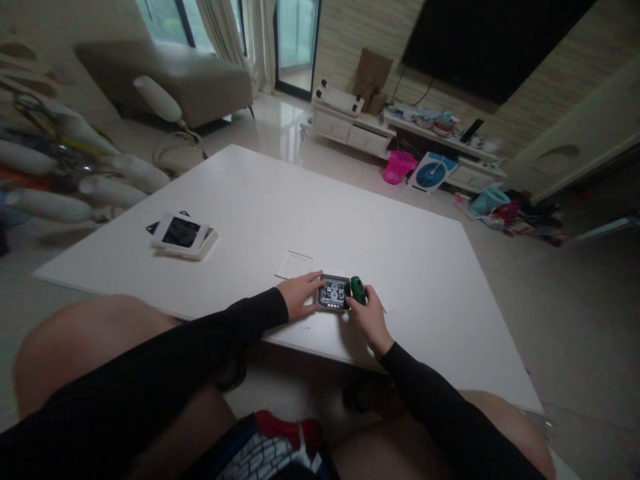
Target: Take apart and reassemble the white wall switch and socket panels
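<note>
A small black square panel (334, 292), which looks like the inside of a wall switch, is at the near edge of the white table (380, 227). It bears two silver fittings side by side. The fingers of my left hand (300, 295) grip its left edge. My right hand (370, 320) holds a green-handled screwdriver (358, 291), the handle upward; a thin end shows beyond the hand. The right fingertips also touch the panel's right edge. Just behind my left hand, a clear square frame (294, 264) lies flat on the table.
Stacked white and black panels (183, 235) lie at the table's left. Beyond the table are a pink basket (399, 167), a blue and white fan (433, 172) and a low white cabinet (345, 127). A white-armed fixture (65, 167) is off the left side.
</note>
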`<state>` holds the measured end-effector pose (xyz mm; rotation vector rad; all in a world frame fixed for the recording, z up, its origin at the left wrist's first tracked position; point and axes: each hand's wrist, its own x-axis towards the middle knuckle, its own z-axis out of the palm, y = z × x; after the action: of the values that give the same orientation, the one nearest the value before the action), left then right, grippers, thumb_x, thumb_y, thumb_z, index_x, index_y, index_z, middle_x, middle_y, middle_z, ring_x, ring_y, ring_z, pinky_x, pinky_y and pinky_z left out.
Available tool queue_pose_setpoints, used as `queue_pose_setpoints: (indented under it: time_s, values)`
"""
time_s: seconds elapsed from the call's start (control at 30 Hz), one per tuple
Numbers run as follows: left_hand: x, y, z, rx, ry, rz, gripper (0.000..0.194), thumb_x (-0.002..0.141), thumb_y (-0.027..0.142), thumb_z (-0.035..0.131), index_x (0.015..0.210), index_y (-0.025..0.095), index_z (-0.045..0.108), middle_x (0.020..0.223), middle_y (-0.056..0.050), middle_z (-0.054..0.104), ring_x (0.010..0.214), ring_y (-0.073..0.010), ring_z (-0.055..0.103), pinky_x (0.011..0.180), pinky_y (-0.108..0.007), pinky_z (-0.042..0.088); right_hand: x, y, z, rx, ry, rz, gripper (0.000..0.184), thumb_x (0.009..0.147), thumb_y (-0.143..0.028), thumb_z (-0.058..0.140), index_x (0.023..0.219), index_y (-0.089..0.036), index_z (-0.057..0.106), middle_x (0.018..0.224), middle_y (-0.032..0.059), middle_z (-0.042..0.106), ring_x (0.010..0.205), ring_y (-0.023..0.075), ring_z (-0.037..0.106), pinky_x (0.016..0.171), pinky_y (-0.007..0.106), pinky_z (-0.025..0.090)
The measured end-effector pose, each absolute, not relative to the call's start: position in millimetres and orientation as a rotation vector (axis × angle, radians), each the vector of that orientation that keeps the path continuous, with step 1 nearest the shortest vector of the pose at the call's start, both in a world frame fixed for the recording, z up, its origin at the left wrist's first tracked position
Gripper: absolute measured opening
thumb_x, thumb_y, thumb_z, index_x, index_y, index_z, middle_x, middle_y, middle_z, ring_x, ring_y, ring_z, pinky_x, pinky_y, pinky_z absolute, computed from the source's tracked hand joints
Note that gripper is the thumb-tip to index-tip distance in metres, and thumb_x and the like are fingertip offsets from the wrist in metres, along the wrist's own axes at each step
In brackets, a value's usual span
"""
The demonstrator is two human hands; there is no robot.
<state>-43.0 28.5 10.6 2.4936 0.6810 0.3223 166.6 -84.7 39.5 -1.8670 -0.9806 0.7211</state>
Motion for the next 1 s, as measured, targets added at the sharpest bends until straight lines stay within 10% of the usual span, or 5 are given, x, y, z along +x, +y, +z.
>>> queue_pose_setpoints:
  time_s: [1.0]
  values:
    - [-49.0, 40.3, 15.8, 2.451, 0.652, 0.268, 0.066, 0.089, 0.036, 0.075, 0.148, 0.018, 0.055, 0.164, -0.017, 0.041, 0.146, -0.0310, 0.050, 0.121, -0.046, 0.044, 166.4, -85.3, 35.9, -1.785, -1.003, 0.781, 0.021, 0.069, -0.033, 0.065, 0.086, -0.022, 0.059, 0.084, 0.0009, 0.065, 0.084, 0.0224, 0.057, 0.079, 0.034, 0.044]
